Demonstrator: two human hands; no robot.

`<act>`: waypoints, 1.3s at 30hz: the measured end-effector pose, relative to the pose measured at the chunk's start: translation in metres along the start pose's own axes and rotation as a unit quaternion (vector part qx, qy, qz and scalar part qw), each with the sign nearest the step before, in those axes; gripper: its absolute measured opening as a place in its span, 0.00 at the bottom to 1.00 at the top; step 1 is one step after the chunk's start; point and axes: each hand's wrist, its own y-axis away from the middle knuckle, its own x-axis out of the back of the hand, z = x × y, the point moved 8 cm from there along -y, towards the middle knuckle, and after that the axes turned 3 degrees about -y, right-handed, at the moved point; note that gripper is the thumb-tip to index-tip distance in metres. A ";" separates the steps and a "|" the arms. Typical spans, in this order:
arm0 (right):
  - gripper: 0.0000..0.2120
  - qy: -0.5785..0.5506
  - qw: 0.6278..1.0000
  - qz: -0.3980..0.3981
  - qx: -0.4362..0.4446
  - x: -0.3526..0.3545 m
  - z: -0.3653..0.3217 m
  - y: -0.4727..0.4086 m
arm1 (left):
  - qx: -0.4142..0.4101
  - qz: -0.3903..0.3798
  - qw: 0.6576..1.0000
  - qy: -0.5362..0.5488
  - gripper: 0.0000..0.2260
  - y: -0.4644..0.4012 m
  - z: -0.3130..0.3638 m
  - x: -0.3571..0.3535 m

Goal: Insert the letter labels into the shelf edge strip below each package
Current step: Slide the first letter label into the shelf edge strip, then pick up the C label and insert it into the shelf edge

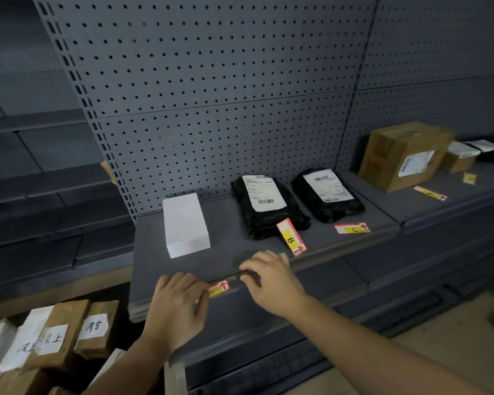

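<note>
Head view: left hand [177, 303] pinches a label [219, 288] into the edge strip [311, 265] below the white package [185, 223]; right hand [271, 276] clamps the strip. Risk: label buckles or seats crooked.

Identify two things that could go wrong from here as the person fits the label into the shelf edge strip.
1. The label sits only partly in the shelf edge strip, pinched by the left hand and right hand; it could crease or pop out.
2. The loose B label overhangs near the edge; a hand might knock it off.
</note>
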 end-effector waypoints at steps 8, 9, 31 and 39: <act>0.04 -0.005 0.990 0.103 -0.098 0.067 0.103 0.002 | 0.127 -0.065 0.986 0.089 0.06 -0.095 0.068 -0.056; 0.04 -0.010 0.988 0.108 -0.108 0.074 0.115 0.001 | 0.177 -0.099 0.972 0.117 0.07 -0.107 0.077 -0.069; 0.05 -0.260 0.962 -0.052 -0.067 0.096 0.187 -0.019 | 0.259 0.038 0.959 0.108 0.12 -0.111 0.132 -0.089; 0.06 -0.255 0.963 -0.038 -0.073 0.101 0.197 -0.006 | 0.021 0.037 0.991 -0.126 0.18 -0.074 0.144 -0.112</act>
